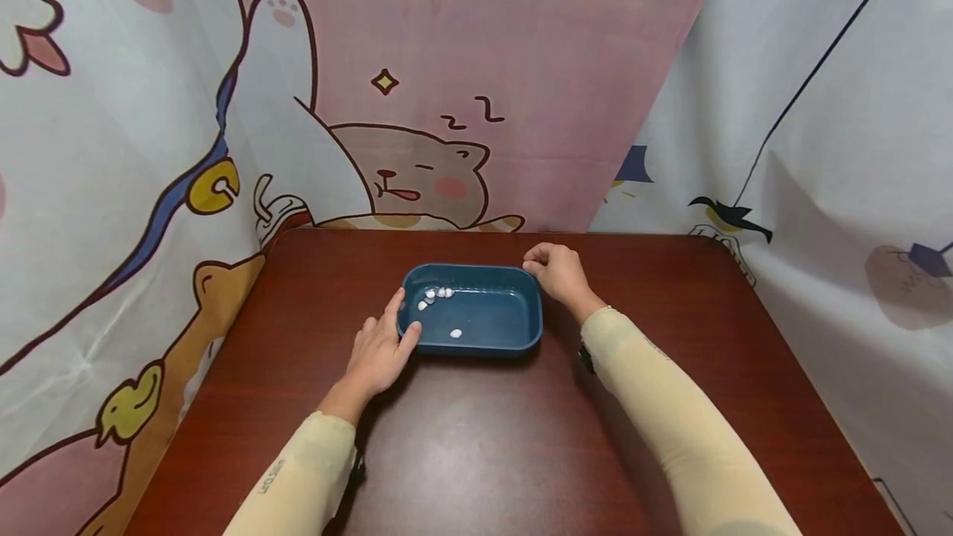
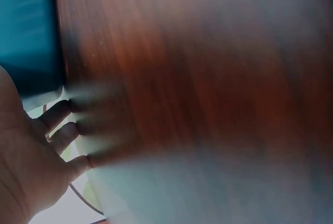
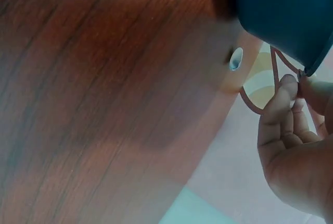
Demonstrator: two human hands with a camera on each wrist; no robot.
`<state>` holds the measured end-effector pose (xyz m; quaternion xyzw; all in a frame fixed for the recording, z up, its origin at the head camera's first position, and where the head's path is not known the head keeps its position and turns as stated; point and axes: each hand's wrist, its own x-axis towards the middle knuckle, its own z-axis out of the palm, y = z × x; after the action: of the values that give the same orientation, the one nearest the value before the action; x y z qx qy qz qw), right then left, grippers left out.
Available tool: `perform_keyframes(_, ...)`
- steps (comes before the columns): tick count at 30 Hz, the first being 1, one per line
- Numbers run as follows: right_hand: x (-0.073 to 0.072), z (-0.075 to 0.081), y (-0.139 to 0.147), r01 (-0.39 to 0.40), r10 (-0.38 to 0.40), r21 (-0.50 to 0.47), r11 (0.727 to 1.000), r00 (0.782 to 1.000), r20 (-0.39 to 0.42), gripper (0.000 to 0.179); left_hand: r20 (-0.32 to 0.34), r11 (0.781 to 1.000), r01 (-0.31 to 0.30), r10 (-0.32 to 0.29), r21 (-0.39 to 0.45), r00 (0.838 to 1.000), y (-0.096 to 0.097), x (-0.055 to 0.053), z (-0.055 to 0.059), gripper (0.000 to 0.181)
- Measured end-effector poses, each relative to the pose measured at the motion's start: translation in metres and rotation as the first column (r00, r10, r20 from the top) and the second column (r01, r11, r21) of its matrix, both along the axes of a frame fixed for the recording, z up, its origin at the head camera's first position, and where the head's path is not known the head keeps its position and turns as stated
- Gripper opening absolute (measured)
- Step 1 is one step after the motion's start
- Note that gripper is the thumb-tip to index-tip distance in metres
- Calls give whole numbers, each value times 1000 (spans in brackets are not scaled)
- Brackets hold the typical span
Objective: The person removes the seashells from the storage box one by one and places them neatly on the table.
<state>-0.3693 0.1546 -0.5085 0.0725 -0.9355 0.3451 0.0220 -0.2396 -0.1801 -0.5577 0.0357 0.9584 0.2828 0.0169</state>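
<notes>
A dark blue rectangular tray [image 1: 499, 313] sits on the table and holds several small white pebbles [image 1: 441, 293], most grouped at its far left. One white pebble [image 1: 456, 333] lies apart near its front wall. At the tray's left end, my left hand [image 1: 378, 354] rests against the rim with fingers extended and thumb at the front left corner. My right hand [image 1: 558, 273] is by the far right corner, fingers curled, thumb and index tips close together; I cannot tell whether they pinch something. In the right wrist view, a white oval pebble [image 3: 235, 59] shows outside the tray.
The dark red wooden table [image 1: 476, 437] has its far edge just behind the tray. A cartoon-printed cloth [image 1: 551, 89] hangs behind the table and along both sides.
</notes>
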Motion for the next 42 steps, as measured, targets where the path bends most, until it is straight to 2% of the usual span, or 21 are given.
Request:
perform_keyframes(7, -3, -4, 2, -10, 5, 87, 996, 998, 57, 17, -3, 1000, -1, 1, -2, 1000, -1, 0, 0, 76)
perform_keyframes(11, -3, -7, 4, -18, 0, 187, 982, 995, 99, 18, -4, 1000, 1, -1, -5, 1000, -1, -1, 0, 76)
perform_keyframes(19, -6, -18, 8, -36, 6, 305, 952, 995, 99, 13, -12, 1000, 1, -1, -12, 1000, -1, -2, 0, 76)
perform_keyframes(25, -9, -23, 8, -65, 28, 319, 945, 993, 118, 20, -19, 1000, -2, 2, -6, 1000, -1, -3, 0, 75)
perform_keyframes(33, -9, -24, 6, -46, 17, 333, 942, 996, 90, 22, -28, 1000, -4, 3, -7, 1000, 0, -4, -2, 75)
perform_keyframes(42, -3, -14, 1, 40, -25, 222, 974, 997, -70, 18, -18, 1000, 9, -9, -15, 1000, -2, -2, -3, 75)
